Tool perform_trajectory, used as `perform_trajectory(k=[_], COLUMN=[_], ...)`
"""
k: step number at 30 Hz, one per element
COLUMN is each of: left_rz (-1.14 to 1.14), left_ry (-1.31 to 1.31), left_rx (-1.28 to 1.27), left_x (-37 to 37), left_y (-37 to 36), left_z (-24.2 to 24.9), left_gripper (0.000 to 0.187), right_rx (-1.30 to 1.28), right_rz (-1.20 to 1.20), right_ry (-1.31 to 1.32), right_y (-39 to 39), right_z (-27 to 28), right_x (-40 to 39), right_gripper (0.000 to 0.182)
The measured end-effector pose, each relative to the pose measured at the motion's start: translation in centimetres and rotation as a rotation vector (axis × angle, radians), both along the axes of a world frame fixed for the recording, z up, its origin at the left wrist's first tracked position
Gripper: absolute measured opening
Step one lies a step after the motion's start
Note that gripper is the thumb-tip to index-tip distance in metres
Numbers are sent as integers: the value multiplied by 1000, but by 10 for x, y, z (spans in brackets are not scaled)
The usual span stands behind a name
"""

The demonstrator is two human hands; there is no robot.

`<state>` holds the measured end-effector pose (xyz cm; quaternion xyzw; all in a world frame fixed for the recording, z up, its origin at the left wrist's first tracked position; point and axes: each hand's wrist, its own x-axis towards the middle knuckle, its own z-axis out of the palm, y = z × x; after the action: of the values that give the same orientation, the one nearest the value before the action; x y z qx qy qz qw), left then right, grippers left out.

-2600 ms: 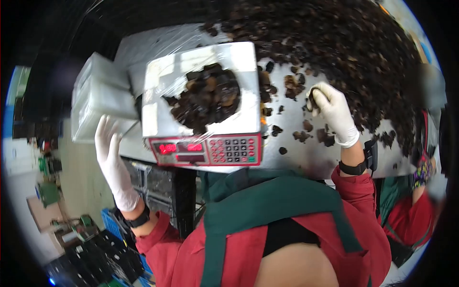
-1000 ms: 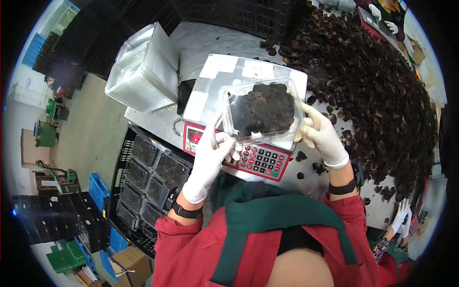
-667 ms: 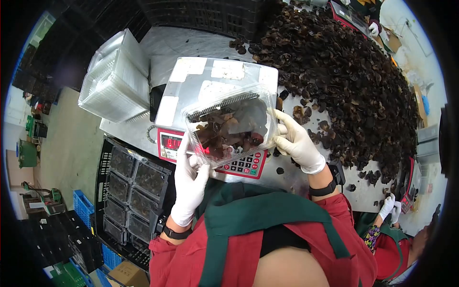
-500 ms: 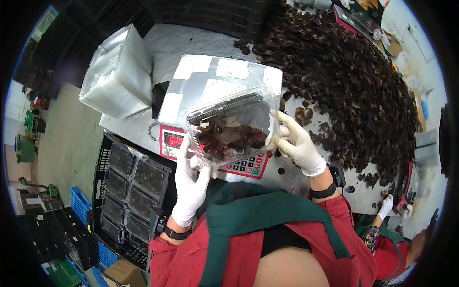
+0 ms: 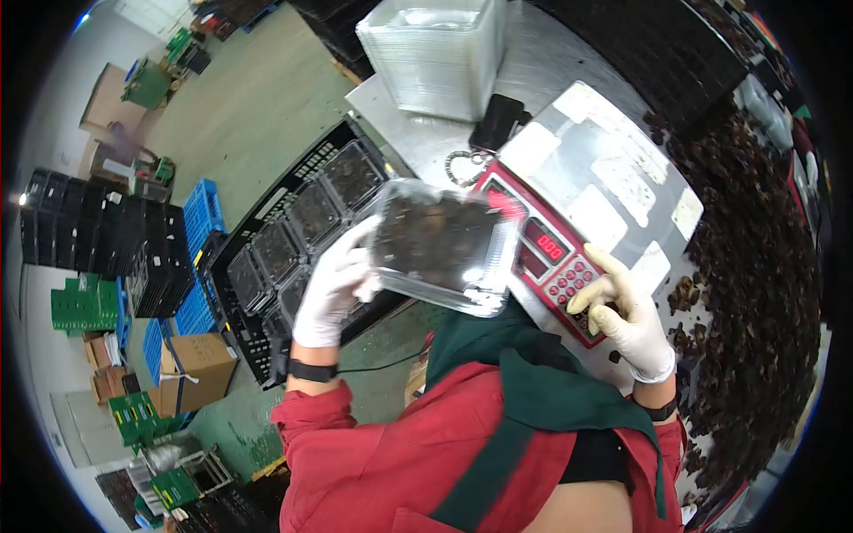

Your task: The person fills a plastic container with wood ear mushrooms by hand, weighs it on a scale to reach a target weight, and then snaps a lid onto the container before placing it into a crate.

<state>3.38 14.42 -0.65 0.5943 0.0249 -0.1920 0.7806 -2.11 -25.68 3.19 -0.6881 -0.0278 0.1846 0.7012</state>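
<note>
At the middle of the frame, my left hand (image 5: 338, 289) grips a clear plastic box (image 5: 440, 249) of dark, leafy pieces by its left edge, the box seen between the black crate (image 5: 275, 197) at centre left and the red-fronted scale (image 5: 622, 169) at upper right. My right hand (image 5: 626, 315), gloved like the left, hangs at the scale's keypad, fingers loosely bent and apart, with nothing visible in them; whether a fingertip meets the keys, I cannot tell. The readout (image 5: 549, 244) shows 0.00. Filled boxes (image 5: 315, 213) sit in rows in the crate; a stack of clear boxes (image 5: 431, 62) stands at top centre, and a heap of dark pieces (image 5: 755, 293) spreads down the right.

Held from one side, the box likely wants its base kept level, with my fingers well under the edge so the far end does not sag. Thin plastic probably flexes, so a firm but light pinch should serve better than a squeeze. The box is blurred, and I cannot tell whether its lid is fully snapped, a reason to keep it from tipping.
</note>
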Motion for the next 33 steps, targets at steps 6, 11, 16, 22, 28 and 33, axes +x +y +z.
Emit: perform_trajectory(k=[6, 11, 16, 22, 28, 33], left_rz=[131, 324, 582, 435, 419, 298], left_ry=[272, 629, 151, 418, 649, 99], left_rx=[307, 1136, 1764, 1610, 1523, 1333], left_x=[-49, -92, -86, -104, -134, -24], left_y=[194, 344, 325, 288, 284, 278], left_z=[-16, -84, -119, -166, -184, -180], left_gripper=[67, 58, 48, 88, 98, 68], right_rx=[-121, -135, -141, -144, -74, -49], right_rz=[-115, -165, -179, -221, -249, -197], right_ry=[47, 75, 65, 61, 116, 115], right_y=[-14, -13, -16, -28, -41, -44], right_z=[-6, -9, -15, -16, -21, -18], right_x=[1, -3, -9, -25, -39, -41], right_gripper=[54, 56, 53, 50, 43, 40])
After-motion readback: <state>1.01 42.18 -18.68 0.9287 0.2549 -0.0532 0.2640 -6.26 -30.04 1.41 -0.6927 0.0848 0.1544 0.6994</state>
